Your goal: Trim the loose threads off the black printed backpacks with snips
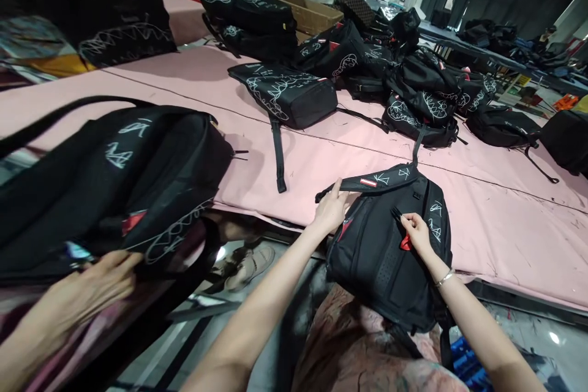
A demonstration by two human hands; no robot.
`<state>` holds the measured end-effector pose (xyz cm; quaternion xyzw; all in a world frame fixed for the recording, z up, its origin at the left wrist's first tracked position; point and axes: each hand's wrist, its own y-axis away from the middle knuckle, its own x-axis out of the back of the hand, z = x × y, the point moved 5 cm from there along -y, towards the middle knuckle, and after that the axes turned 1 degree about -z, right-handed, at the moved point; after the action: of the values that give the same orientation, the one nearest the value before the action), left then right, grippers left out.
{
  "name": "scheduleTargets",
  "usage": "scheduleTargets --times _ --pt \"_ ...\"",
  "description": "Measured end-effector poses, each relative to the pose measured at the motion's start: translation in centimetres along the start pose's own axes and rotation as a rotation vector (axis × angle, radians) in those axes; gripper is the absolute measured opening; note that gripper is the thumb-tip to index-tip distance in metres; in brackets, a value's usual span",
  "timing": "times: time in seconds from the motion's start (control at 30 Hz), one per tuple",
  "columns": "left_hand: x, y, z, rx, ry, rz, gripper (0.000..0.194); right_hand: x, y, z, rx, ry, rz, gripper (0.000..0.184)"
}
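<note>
A black backpack (390, 251) with white scribble print leans from my lap onto the pink table edge, its back panel facing up. My left hand (331, 208) grips the edge of its left shoulder strap (379, 181), which carries a small red-and-white label. In my right hand (418, 233) is a pair of thread snips (405, 241), with dark tips and a red end, held over the back panel beside the right strap (435, 214). The fingers partly cover the snips.
On the left, a co-worker's hand (98, 282) works at another black backpack (169, 141). A similar bag (294, 95) lies on the pink table (496, 214) ahead of me. Piled backpacks (420, 92) and a cardboard box (307, 12) stand farther back. Loose thread bits dot the cloth.
</note>
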<state>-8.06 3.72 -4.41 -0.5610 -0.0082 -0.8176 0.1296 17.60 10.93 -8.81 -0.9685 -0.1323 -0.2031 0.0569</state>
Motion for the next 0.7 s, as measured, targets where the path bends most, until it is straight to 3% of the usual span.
scheduleTargets --times 0.13,0.3,0.53,0.7 --pt "0.1 0.5 1.0 0.012 -0.029 0.075 0.047 -0.2 0.1 0.1 -0.010 -0.057 -0.003 0.043" --pt "1.0 -1.3 1.1 0.056 -0.008 0.186 0.029 1.1 1.0 -0.7 -0.027 -0.144 -0.038 0.042" --pt "2.1 -3.8 1.9 0.077 -0.002 0.230 0.031 7.3 4.4 -1.0 -0.060 -0.240 -0.004 0.041" --pt "2.5 -5.1 3.6 0.050 -0.012 0.121 0.026 11.4 5.9 2.9 -0.152 -0.230 0.247 0.045"
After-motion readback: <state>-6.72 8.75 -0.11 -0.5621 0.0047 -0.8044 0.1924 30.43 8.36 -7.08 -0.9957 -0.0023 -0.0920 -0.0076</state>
